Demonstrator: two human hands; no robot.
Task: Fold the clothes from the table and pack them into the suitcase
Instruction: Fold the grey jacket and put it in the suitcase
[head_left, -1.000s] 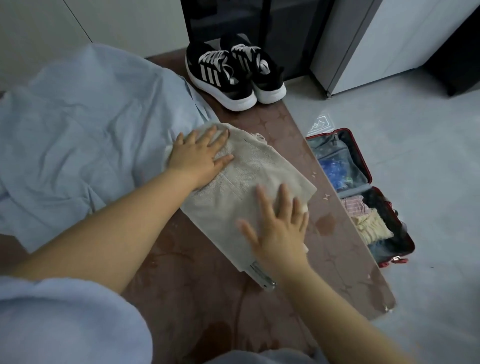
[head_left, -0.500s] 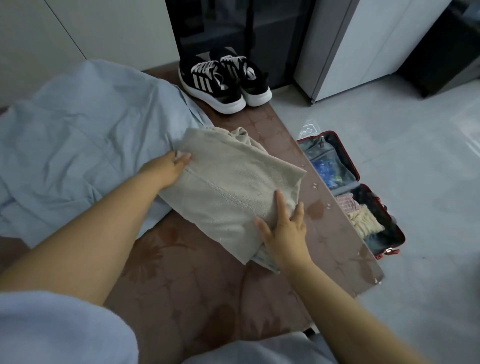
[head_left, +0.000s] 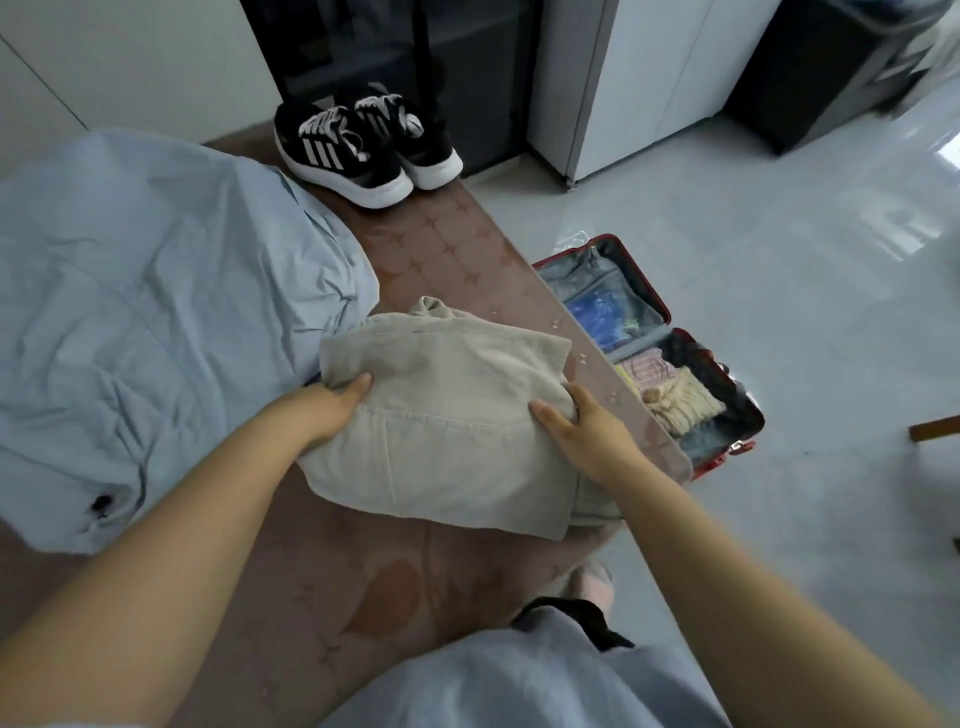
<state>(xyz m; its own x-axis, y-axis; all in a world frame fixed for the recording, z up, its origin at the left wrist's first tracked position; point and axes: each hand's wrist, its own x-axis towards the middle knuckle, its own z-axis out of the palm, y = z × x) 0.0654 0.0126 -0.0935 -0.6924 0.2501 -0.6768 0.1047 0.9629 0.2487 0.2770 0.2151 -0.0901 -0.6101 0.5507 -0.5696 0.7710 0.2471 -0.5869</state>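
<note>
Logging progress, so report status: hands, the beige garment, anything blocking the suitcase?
Left hand, right hand grip folded beige garment at table edge. Suitcase open on floor, partly packed. No obstruction seen.

The beige garment (head_left: 447, 415) was matt, coarse-woven cloth; the blue garment (head_left: 156, 312) thinner, soft and creased. The table (head_left: 457, 249) had a smooth brown patterned top with a faint sheen. The floor (head_left: 779, 312) shone glossy, and the suitcase (head_left: 644, 278) showed a hard red rim.

Left grip (head_left: 332, 410) and right grip (head_left: 582, 431) hold beige garment (head_left: 452, 374).
</note>
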